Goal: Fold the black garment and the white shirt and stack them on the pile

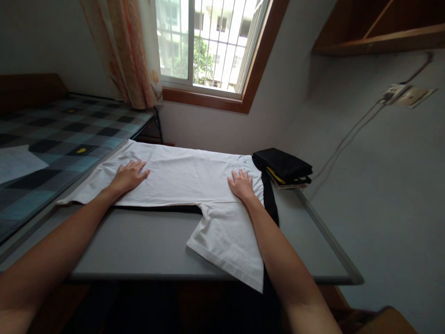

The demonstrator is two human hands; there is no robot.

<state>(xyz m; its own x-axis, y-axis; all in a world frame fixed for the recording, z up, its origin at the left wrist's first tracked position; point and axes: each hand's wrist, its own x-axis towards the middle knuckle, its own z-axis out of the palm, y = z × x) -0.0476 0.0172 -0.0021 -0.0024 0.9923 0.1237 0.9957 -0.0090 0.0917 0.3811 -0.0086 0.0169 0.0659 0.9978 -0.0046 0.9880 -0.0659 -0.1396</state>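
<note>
A white T-shirt (187, 174) lies spread sideways across the grey table, its near sleeve hanging slightly over the front edge. Beneath it, a black cloth (271, 199) shows along the right side and the lower edge. My left hand (129, 176) rests flat on the shirt towards its left end, fingers spread. Near the right end, my right hand (241, 184) also presses flat on the white fabric with its fingers apart. Neither hand grips anything. The far side of the shirt runs to the table's back edge.
At the table's (139, 241) back right corner sits a stack of folded dark clothes (283, 164). A checked bed (45, 134) with a white paper (21, 163) on it adjoins the left side. Cables run from a wall socket (394, 94) on the right. A window (215, 46) is behind.
</note>
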